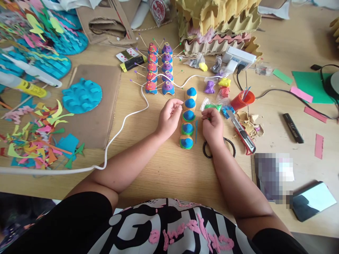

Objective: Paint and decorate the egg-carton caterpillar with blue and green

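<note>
A strip of egg-carton cups (188, 115) topped with blue clay lies between my hands; its nearer cups have green rims. My left hand (169, 118) is just left of the strip, fingers curled with thumb near the fingertips; anything between them is too small to tell. To the right, my right hand (212, 124) is closed beside a bag of green clay (212, 106), and what it holds is hidden. A thin blue stick (196, 131) lies along the strip. Farther back stand a red-faced row (152, 67) and a purple-faced row (167, 67), with pins sticking out.
Black scissors (230, 144) lie partly under my right wrist. A red cutter (242, 134), an orange cup (242, 100) and a power strip (239, 56) are to the right. A white cable (124, 121) crosses the table. Cardboard (92, 123) and paper scraps (39, 137) lie left.
</note>
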The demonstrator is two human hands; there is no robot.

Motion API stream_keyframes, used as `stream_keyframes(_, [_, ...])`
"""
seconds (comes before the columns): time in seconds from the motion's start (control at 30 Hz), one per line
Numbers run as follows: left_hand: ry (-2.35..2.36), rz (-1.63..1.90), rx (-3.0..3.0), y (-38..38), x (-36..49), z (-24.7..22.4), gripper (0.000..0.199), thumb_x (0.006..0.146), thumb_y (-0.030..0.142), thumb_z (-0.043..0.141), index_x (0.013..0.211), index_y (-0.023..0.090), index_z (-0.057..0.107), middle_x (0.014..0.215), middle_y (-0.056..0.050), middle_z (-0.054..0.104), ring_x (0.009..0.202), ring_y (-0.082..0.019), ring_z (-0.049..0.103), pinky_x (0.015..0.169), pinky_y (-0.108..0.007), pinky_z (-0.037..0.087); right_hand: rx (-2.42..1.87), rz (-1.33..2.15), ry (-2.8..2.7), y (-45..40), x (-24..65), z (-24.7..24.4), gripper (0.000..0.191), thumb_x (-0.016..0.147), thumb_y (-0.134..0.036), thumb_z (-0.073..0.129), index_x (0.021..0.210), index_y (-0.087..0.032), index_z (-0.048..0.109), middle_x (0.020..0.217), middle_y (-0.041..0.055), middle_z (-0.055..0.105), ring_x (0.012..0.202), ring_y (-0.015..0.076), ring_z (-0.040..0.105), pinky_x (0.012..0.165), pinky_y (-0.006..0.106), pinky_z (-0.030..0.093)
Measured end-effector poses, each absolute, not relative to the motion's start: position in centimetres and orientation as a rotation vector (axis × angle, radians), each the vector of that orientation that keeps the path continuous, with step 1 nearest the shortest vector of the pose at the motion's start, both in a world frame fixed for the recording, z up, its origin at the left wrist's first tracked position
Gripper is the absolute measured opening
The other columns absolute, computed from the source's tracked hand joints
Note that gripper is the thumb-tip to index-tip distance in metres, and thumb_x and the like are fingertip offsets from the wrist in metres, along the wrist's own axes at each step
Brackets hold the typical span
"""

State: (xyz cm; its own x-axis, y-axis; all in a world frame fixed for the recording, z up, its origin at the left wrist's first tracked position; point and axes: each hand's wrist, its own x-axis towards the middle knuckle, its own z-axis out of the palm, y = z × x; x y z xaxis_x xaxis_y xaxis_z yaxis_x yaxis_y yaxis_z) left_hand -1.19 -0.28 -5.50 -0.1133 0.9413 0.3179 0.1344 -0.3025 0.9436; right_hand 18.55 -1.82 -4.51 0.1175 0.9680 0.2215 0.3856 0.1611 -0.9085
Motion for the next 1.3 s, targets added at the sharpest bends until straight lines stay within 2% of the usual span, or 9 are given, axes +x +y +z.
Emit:
stream_keyframes(0.23, [1.235,1.523,1.460,-0.2,-1.1,-5.6,0.022,0.105,0.046,0.068,0.112,0.025,0.069,0.096,-0.002,0.071,0.085,-0.015,0.065,0.082,-0.029,0.055,-1.439,0.630,-1.520,-2.1,18.4,-4.1,0.031,0.089,-0.009,0.042,0.101,-0.026,0.065,0.091,0.0034,0.069,0.093,0.0226,0.070,0.092,0.041,0.057])
stream_keyframes(0.47, [1.300,1.528,1.463,-0.2,-1.2,-5.8,0.022,0.105,0.045,0.068,0.112,0.025,0.071,0.098,-0.004,0.071,0.083,-0.015,0.064,0.078,-0.029,0.054,-1.731,0.304,-1.816,-3.2,17.8,-2.9,0.026,0.088,-0.016,0.055,0.107,-0.025,0.071,0.118,0.0133,0.069,0.116,0.0337,0.066,0.109,0.055,0.054])
stream_keyframes(0.67, [1.305,1.538,1.468,-0.2,-1.3,-5.8,0.019,0.105,0.042,0.069,0.112,0.025,0.072,0.100,-0.004,0.072,0.084,-0.016,0.063,0.077,-0.030,0.052,-1.901,0.322,-1.929,-3.4,17.3,-2.8,0.019,0.088,-0.020,0.061,0.105,-0.022,0.070,0.120,0.0191,0.070,0.123,0.0376,0.062,0.113,0.057,0.051])
stream_keyframes(0.93, [1.327,1.492,1.492,-0.2,-1.2,-5.9,0.023,0.107,0.047,0.066,0.115,0.026,0.069,0.103,-0.004,0.071,0.085,-0.017,0.062,0.078,-0.031,0.051,-1.931,0.403,-1.924,-3.3,17.3,-2.7,0.012,0.097,-0.023,0.057,0.100,-0.024,0.068,0.118,0.0176,0.072,0.125,0.0384,0.061,0.113,0.059,0.049])
stream_keyframes(1.0, [1.365,1.471,1.544,-0.2,-1.4,-5.6,0.020,0.108,0.044,0.063,0.114,0.026,0.069,0.104,-0.005,0.072,0.088,-0.019,0.064,0.082,-0.034,0.052,-1.924,0.424,-1.914,-3.3,17.4,-2.6,0.011,0.097,-0.024,0.058,0.099,-0.024,0.069,0.119,0.0176,0.072,0.125,0.0390,0.061,0.112,0.060,0.050])
stream_keyframes(1.07, [1.431,1.449,1.667,-0.3,-1.6,-5.3,0.013,0.107,0.038,0.062,0.110,0.027,0.068,0.105,-0.006,0.073,0.098,-0.023,0.066,0.096,-0.040,0.053,-1.913,0.440,-1.892,-3.3,17.4,-2.7,0.012,0.095,-0.024,0.060,0.099,-0.024,0.071,0.119,0.0174,0.072,0.123,0.0396,0.062,0.110,0.062,0.051])
stream_keyframes(1.13, [1.524,1.388,1.826,-0.5,-1.7,-5.0,0.007,0.105,0.031,0.062,0.102,0.027,0.067,0.109,-0.008,0.074,0.113,-0.028,0.066,0.113,-0.047,0.047,-1.881,0.456,-1.865,-3.2,17.5,-2.8,0.014,0.093,-0.024,0.061,0.100,-0.025,0.073,0.119,0.0166,0.071,0.121,0.0395,0.063,0.109,0.063,0.052])
stream_keyframes(1.3, [1.726,1.190,1.960,-1.0,-1.5,-5.2,0.024,0.109,0.041,0.057,0.092,0.025,0.064,0.121,-0.016,0.070,0.131,-0.035,0.058,0.122,-0.057,0.038,-1.785,0.531,-1.842,-2.9,17.8,-2.9,0.021,0.088,-0.028,0.066,0.102,-0.026,0.082,0.117,0.0126,0.071,0.121,0.0371,0.063,0.109,0.063,0.052])
